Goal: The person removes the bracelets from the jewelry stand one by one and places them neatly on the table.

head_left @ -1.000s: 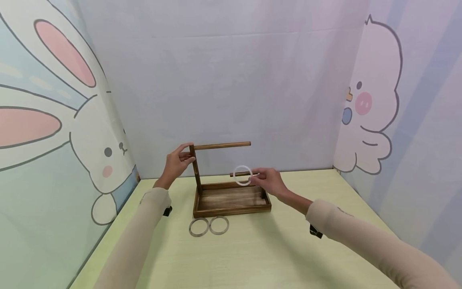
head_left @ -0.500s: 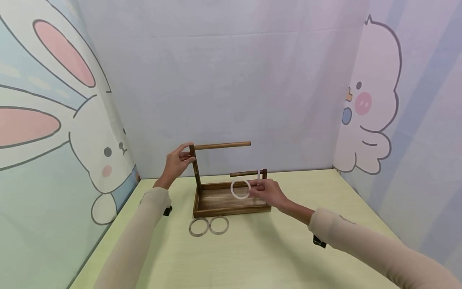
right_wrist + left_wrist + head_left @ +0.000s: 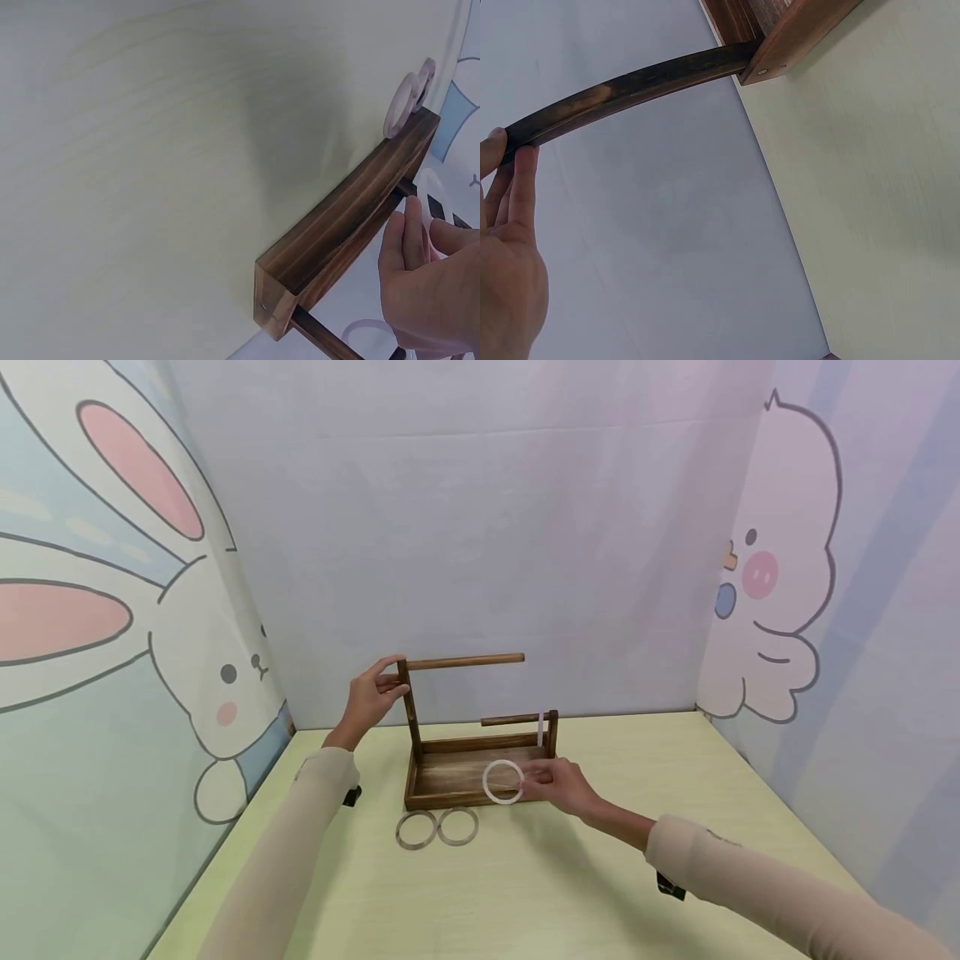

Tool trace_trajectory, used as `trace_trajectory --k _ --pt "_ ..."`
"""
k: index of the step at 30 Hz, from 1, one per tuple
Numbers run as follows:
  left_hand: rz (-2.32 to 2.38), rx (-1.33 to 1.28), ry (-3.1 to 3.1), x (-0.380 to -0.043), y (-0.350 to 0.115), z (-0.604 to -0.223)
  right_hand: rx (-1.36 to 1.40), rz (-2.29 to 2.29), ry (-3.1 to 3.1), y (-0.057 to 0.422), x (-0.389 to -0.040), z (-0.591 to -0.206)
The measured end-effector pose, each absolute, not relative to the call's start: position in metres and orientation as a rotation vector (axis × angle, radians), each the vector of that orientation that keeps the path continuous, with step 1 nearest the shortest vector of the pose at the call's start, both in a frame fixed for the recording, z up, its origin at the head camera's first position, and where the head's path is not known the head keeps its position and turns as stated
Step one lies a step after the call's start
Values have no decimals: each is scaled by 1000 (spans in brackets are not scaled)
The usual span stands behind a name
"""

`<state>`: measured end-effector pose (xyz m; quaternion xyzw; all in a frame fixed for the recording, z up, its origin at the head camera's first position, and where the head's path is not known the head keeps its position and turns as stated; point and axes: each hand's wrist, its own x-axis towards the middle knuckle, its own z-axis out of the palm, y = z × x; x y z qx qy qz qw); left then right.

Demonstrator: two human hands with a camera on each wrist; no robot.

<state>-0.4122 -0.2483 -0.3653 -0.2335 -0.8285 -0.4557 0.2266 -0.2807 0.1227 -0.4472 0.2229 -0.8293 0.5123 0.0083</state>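
My left hand (image 3: 369,697) grips the top of the tall post (image 3: 412,718) of a brown wooden stand; in the left wrist view, thumb and fingers (image 3: 525,187) pinch the post's end. With my right hand (image 3: 562,787) I pinch a white ring (image 3: 486,781) in front of the stand's tray (image 3: 472,798). Another pale ring (image 3: 540,731) hangs on the short lower peg (image 3: 506,722), close to its short post (image 3: 553,733). The upper peg (image 3: 465,662) carries nothing. In the right wrist view, my right hand (image 3: 431,292) partly hides the held ring (image 3: 431,180).
Two greyish rings, a left one (image 3: 398,832) and a right one (image 3: 458,843), lie side by side on the pale yellow table (image 3: 480,902) before the tray. A fabric backdrop (image 3: 480,543) stands behind, with cartoon-printed sides.
My right hand has moved down and forward from the lower peg with the white ring. The ring hanging on that peg has come into plain view. My left hand has stayed at the post.
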Motion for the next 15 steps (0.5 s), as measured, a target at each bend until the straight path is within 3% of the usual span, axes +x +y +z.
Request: trace_trajectory --k 15 --pt "-1272 -652 -2276 -413 -248 -366 784 1795 -2594 118 -271 -475"
